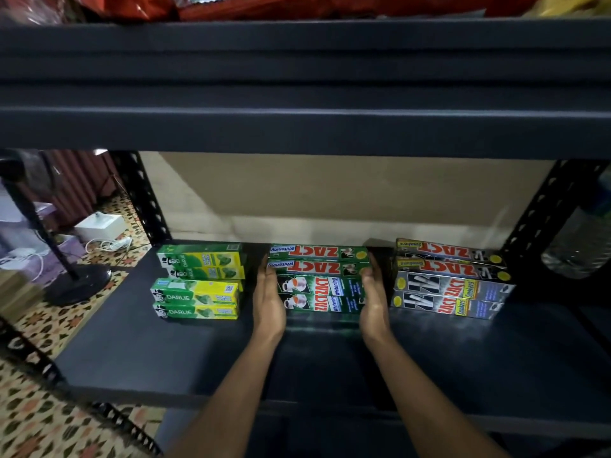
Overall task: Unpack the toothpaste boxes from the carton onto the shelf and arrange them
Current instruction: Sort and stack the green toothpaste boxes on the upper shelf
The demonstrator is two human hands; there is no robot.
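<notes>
Toothpaste boxes (319,282) in green ZACT whitening print are stacked at the centre of the frame, toward the back of the dark shelf board (165,352). The stack is pressed from both sides. The left hand (269,299) is laid flat against its left end and the right hand (372,299) against its right end. The fingers are kept straight, so each grip is released and nothing is clasped.

Just left of centre a stack of green and yellow Darlie boxes (198,279) is set on the same board, and right of centre a stack of silver ZACT smokers boxes (449,279). A gap is left between neighbouring stacks. A brown cardboard panel (330,193) is seen behind them, under a dark upper shelf beam (297,127). A perforated black upright (142,193) is placed at each side.

At the left of the frame a patterned tile floor (49,424) is shown, with a black stand base (82,282), a white box (99,226) and white cables (109,244). A clear plastic bottle (578,246) is glimpsed at the right edge.
</notes>
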